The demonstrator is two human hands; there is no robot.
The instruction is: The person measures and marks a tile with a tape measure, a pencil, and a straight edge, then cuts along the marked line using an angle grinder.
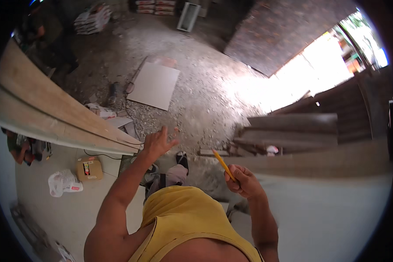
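Evidently, the yellow pencil (224, 165) sits pinched in the right hand (243, 181)'s grip, slanting forward; best keep its tip off the yellow top (183, 209), and the left hand (158, 144), empty, fingers spread, free for balance near the rubble (150, 120).

Yellow pencil (224, 165), mustard top (185, 214), brown box (94, 170)

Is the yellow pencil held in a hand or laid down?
Held: the right hand has its fingers curled around one end of the yellow pencil, and the other end sticks out past them.
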